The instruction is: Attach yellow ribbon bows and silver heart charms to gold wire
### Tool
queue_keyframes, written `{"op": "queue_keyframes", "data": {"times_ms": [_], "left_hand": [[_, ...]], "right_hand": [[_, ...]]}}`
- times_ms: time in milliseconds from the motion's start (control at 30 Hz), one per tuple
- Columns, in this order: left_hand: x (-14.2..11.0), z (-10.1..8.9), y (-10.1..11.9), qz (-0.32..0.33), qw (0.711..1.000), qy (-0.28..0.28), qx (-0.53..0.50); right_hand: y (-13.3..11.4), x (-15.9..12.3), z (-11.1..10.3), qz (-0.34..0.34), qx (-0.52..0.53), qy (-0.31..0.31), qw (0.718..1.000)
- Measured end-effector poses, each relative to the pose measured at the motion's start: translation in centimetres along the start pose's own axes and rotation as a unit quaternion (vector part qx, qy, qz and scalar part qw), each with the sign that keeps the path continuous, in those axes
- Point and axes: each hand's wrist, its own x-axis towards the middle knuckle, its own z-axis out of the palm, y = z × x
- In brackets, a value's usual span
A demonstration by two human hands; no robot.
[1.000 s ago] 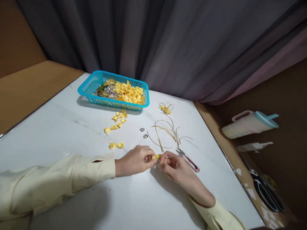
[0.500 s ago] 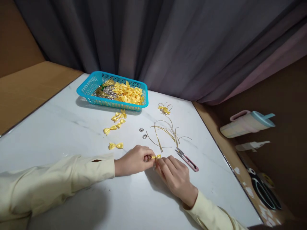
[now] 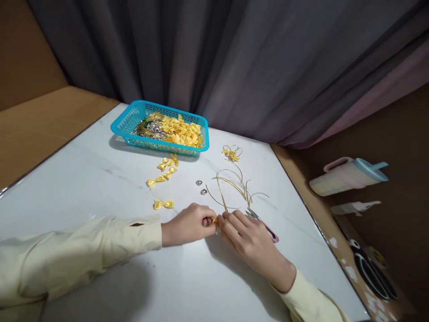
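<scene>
The left hand point(image 3: 190, 225) and right hand point(image 3: 250, 239) meet above the near part of the bench point(image 3: 181, 277), each grip pinching at a small yellow bow point(image 3: 215, 221) mostly hidden by fingers. Just beyond the right hand lie pink-handled snips point(image 3: 264, 224). Farther off are a loose bow point(image 3: 163, 204), two silver pieces point(image 3: 201, 187) and gold cords point(image 3: 231, 181). Beyond them, a blue basket point(image 3: 161, 145) holds many yellow bows point(image 3: 184, 132).

Dim light leaves the grey curtain point(image 3: 201, 58) dark, while soft shadows and faint glare mark the white table point(image 3: 187, 286).
</scene>
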Motion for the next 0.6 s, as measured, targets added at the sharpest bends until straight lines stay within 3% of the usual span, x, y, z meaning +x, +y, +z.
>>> {"op": "queue_keyframes", "data": {"times_ms": [367, 500, 600], "left_hand": [[0.05, -0.04, 0.12, -0.021, 1.0, 0.011, -0.015], [0.04, -0.1, 0.19, -0.031, 0.999, 0.011, -0.019], [-0.01, -0.15, 0.3, -0.043, 0.999, 0.009, -0.024]], "right_hand": [[0.03, -0.06, -0.1, 0.033, 0.017, -0.009, 0.999], [0.04, -0.05, -0.03, 0.098, 0.1, -0.018, 0.99], [0.29, -0.02, -0.09, 0.153, 0.212, -0.032, 0.965]]}}
